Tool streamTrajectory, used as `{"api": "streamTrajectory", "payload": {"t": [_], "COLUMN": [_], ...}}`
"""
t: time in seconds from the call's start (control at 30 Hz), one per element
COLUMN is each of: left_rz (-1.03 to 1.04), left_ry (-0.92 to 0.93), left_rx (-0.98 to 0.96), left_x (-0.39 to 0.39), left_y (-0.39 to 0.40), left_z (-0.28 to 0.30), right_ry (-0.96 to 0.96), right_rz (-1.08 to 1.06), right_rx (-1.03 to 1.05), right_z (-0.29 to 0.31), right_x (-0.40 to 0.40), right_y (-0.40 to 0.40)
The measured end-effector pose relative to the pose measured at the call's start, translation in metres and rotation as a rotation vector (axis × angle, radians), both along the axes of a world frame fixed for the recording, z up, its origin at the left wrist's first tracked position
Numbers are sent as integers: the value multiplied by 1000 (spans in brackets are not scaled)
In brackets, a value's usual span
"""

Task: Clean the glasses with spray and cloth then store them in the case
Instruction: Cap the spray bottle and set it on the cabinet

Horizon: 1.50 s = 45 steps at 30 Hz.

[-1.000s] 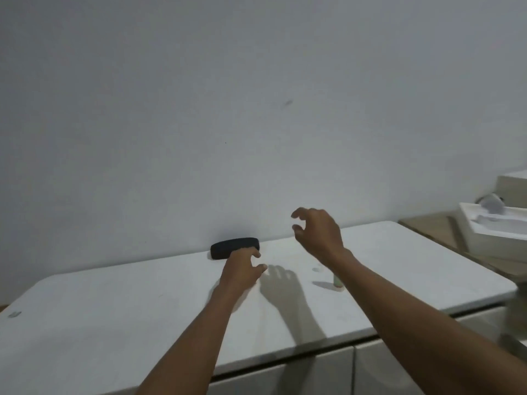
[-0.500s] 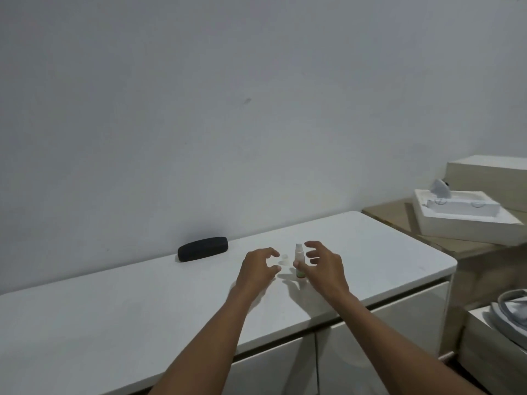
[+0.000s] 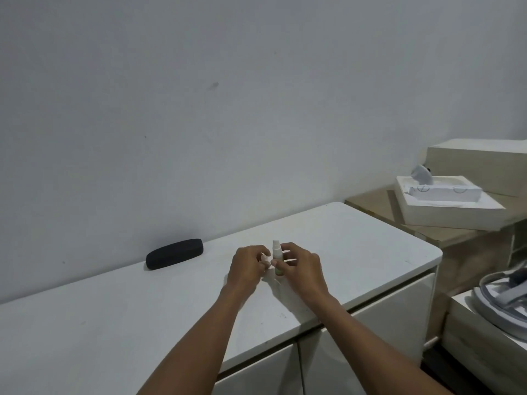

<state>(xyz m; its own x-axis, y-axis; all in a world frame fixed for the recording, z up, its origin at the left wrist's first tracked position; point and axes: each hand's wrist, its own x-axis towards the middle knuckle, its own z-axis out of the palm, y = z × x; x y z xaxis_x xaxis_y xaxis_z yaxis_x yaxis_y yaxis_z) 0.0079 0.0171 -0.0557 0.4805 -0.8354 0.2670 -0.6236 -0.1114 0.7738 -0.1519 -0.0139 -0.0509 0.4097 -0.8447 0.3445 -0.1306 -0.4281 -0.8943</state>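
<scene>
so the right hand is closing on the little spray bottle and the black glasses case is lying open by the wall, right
Not quite. In the head view the black glasses case by the wall is shut, not open. The rest holds: the right hand is closing on the little spray bottle, standing upright on the white cabinet top.

This looks like a room in a home: a plain painted wall stands behind a low white cabinet with glossy doors below its front edge. Past the cabinet's right edge a wooden side table carries an opened white product box and a closed cardboard box against the wall. On the cabinet, a black glasses case lies at the back edge and a small spray bottle stands further forward.
</scene>
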Motion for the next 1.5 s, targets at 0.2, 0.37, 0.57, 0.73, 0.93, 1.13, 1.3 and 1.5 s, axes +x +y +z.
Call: {"api": "streamTrajectory", "payload": {"t": [0.2,0.37,0.57,0.73,0.93,1.13,1.3,1.5], "left_rz": [10,-116,-183,-130,-110,-104,-77,197], "left_ry": [429,473,316,263,279,271,194,-142], "left_rx": [-230,-283,-264,-243,-273,-208,-52,88], "left_x": [4,-7,-20,-21,-27,-29,-16,40], "left_y": [14,25,22,20,22,28,46,96], "left_z": [31,58,60,52,47,49,37,7], "right_ry": [6,-15,-2,-11,-26,-29,71,233], "right_rz": [-11,-5,-15,-5,-1,-10,-56,-72], "right_rx": [34,62,61,83,87,75,41,24], "right_z": [-2,-1,-4,-2,-3,-4,0,17], "right_x": [1,2,4,4,4,5,7,26], "right_y": [-5,-5,-4,-5,-5,-4,-2,-8]}}
